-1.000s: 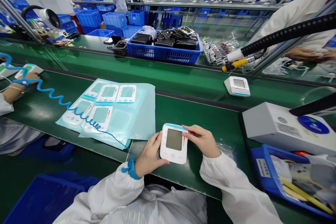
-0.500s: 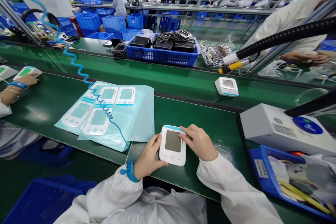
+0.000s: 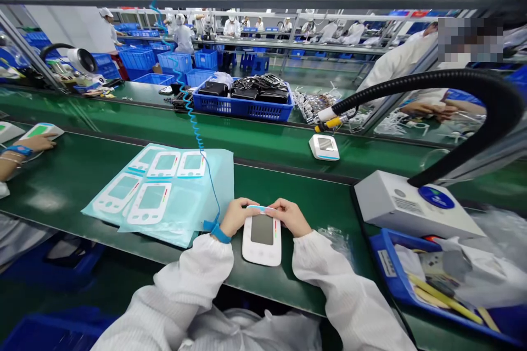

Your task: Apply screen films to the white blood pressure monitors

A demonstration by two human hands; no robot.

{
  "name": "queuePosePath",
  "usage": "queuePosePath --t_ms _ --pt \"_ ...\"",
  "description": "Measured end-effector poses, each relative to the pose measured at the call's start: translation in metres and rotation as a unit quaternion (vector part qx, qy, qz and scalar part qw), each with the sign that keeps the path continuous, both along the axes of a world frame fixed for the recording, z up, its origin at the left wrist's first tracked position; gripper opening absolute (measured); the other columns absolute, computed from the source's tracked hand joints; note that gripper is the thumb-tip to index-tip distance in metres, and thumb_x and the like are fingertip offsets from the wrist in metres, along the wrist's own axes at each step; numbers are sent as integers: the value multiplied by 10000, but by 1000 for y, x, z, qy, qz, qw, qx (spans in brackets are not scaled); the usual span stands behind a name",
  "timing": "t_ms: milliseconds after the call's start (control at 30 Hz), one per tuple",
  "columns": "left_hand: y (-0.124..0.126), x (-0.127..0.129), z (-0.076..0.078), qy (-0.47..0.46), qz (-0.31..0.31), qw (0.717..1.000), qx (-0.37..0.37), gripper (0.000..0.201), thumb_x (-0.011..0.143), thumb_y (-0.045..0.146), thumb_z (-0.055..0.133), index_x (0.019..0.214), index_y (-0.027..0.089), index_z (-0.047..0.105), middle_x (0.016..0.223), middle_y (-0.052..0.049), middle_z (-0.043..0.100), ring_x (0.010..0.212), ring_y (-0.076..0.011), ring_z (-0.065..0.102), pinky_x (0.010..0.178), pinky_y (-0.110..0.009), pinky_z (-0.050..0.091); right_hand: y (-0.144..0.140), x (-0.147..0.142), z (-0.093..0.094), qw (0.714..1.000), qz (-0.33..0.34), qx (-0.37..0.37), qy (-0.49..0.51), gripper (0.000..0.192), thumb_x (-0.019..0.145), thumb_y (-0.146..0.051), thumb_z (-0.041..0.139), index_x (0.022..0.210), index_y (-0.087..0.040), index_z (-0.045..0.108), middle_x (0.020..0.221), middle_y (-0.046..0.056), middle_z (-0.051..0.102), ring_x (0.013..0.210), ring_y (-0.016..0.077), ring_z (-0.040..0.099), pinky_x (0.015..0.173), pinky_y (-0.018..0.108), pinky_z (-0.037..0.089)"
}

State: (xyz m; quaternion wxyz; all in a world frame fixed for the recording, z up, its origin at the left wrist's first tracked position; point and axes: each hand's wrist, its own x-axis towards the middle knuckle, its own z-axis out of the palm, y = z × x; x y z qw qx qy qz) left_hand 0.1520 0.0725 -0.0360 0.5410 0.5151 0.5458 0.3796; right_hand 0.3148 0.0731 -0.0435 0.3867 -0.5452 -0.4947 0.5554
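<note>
A white blood pressure monitor (image 3: 262, 252) with a grey screen and a blue top strip sits in front of me at the bench edge. My left hand (image 3: 237, 216) grips its upper left corner, fingers closed along the top edge. At the upper right corner, my right hand (image 3: 291, 216) is closed on the same monitor, thumb near the blue strip. A blue wrist strap (image 3: 218, 232) with a coiled cord circles my left wrist. To the left, light-blue backing sheets (image 3: 218, 170) carry several white faceplate stickers (image 3: 149, 204).
Another white monitor (image 3: 324, 147) stands on the green belt ahead. On the right are a grey-white box (image 3: 382, 197) with a black hose (image 3: 444, 79) and a blue bin (image 3: 382, 244) of tools. A blue basket (image 3: 242, 107) lies beyond. A co-worker's hand (image 3: 43, 141) touches a monitor at far left.
My left hand has moved from the monitor's left side up to its top left corner. My right hand has shifted onto the top right edge. The view has tilted up.
</note>
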Motion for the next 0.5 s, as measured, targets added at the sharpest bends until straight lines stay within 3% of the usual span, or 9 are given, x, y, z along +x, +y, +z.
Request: queuePosePath --t_ms 100,233,367,500 --pt "0 2 -2 -35 27 999 -22 139 584 245 647 670 136 650 724 -35 637 702 -170 565 613 -256 416 0 1 1 999 -4 -18 33 367 480 -467 735 529 -170 525 367 -75 434 319 44 303 339 199 187" --pt "-4 1 0 -81 30 995 -56 193 597 286 646 705 126 663 615 -8 589 528 -101 490 474 -210 341 -2 5 0 998 1 -21 56 334 509 -444 730 541 -155 566 348 -65 445 320 52 349 349 204 230" --pt "-5 -5 -1 -122 -2 987 -101 353 631 358 637 873 103 669 436 67 415 350 -33 274 367 -191 166 -3 8 -2 996 1 -37 87 357 499 -450 731 645 -137 638 373 -64 457 361 61 376 381 217 292" --pt "-8 -12 -5 -159 -12 980 -119 554 653 431 627 1068 65 601 424 90 349 358 -30 244 377 -186 156 -9 7 -2 992 -17 -49 111 460 487 -466 729 789 -123 674 442 -59 487 407 57 396 420 224 341"
